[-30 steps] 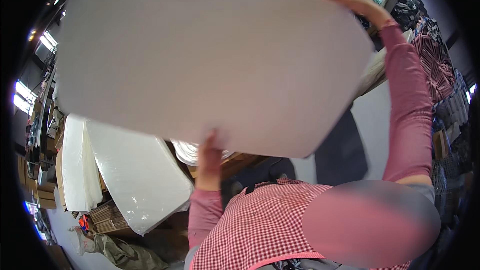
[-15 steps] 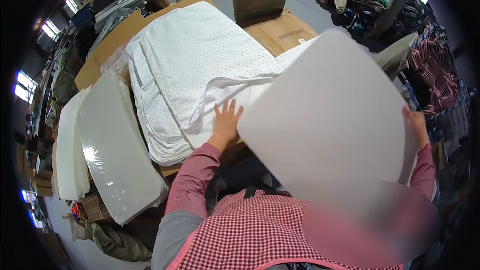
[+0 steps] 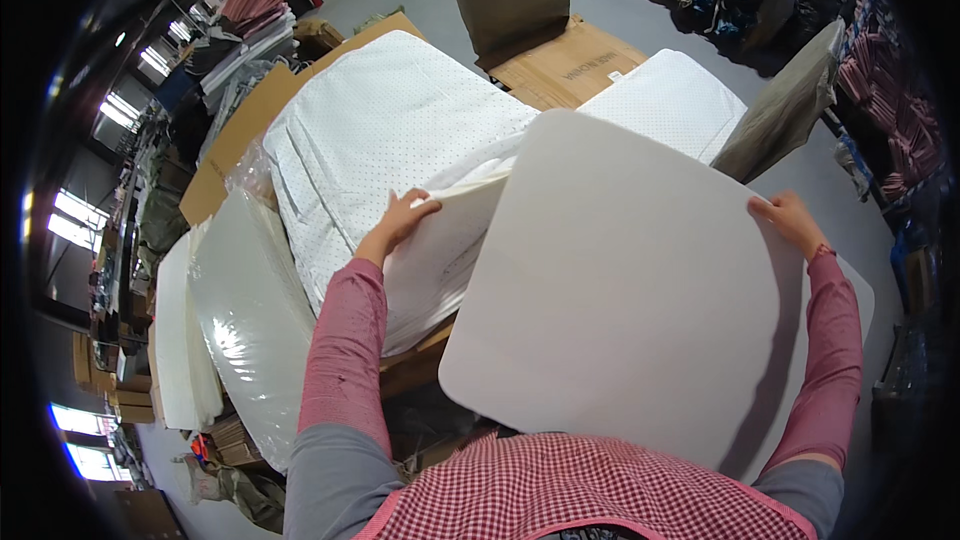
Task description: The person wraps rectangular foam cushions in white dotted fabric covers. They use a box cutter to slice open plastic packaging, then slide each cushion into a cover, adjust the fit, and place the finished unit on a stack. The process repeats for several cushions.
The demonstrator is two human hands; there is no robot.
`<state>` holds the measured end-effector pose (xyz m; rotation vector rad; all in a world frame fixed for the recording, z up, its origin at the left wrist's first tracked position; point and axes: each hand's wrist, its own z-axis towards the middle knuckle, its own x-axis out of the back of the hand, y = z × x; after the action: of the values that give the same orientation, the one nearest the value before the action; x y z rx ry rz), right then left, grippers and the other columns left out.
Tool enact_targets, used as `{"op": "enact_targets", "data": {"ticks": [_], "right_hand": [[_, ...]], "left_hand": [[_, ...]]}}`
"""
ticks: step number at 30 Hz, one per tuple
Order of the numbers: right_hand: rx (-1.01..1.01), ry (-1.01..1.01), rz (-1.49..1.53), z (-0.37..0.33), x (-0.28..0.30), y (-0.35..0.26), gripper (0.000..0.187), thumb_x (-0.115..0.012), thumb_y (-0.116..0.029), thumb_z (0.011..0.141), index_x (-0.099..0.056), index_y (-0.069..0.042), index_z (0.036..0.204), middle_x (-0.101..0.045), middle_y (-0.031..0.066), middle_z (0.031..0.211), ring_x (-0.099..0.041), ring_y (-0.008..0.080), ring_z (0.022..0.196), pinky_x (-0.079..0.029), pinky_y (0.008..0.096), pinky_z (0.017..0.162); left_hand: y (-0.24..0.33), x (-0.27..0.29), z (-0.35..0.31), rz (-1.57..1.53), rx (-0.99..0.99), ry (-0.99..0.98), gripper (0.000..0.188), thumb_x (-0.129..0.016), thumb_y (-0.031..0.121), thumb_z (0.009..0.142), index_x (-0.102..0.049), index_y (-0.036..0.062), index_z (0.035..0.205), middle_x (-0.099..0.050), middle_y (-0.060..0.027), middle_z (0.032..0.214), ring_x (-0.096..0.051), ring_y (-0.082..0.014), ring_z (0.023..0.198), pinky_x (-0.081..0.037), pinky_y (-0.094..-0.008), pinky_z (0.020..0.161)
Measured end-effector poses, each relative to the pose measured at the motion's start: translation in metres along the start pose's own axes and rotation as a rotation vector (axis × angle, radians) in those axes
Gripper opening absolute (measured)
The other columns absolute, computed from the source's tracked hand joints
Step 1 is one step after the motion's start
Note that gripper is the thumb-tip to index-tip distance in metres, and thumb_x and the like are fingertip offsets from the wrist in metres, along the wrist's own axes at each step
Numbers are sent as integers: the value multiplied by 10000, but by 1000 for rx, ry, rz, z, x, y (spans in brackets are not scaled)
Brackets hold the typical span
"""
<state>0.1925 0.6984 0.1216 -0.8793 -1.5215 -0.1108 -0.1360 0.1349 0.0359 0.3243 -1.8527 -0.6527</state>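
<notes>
My right hand (image 3: 795, 223) grips the right edge of a large white flat pad (image 3: 620, 280) with rounded corners, thumb on its face. The pad is tilted up in front of me, its lower edge by my apron. To its left, my left hand (image 3: 402, 220) is closed over the raised edge of a white fabric cover (image 3: 440, 250). The cover lies on a stack of white dotted covers (image 3: 390, 110). The pad's left edge overlaps the cover's open side; whether any of it is inside I cannot tell.
Plastic-wrapped white pads (image 3: 250, 310) lean at the left of the stack. Beyond it lie a cardboard box (image 3: 570, 65) and another dotted white piece (image 3: 670, 100). A grey-green wrapped panel (image 3: 785, 105) stands at the right. Piles of cloth (image 3: 890, 120) line the far right.
My left hand has gone from lying spread on the cover to gripping its lifted edge. The pad has turned and shifted left, with my right hand still on its right edge.
</notes>
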Motion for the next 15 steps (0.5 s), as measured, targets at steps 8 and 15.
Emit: {"op": "enact_targets", "data": {"ticks": [8, 15], "right_hand": [[139, -138, -64, 34, -100, -98, 752, -668, -703, 727, -673, 47, 677, -593, 135, 571, -570, 239, 532, -454, 374, 555], [150, -225, 74, 64, -134, -138, 684, -707, -626, 745, -668, 52, 668, -576, 94, 560, -543, 168, 522, -444, 347, 503]], "left_hand": [[37, 42, 20, -174, -293, 289, 314, -638, 288, 839, -602, -3, 726, -554, -62, 603, -476, -135, 568, -408, -339, 541], [46, 70, -74, 348, -709, 329, 278, -681, 240, 780, -489, 52, 709, -538, -132, 623, -572, -335, 575, -449, -416, 534]]}}
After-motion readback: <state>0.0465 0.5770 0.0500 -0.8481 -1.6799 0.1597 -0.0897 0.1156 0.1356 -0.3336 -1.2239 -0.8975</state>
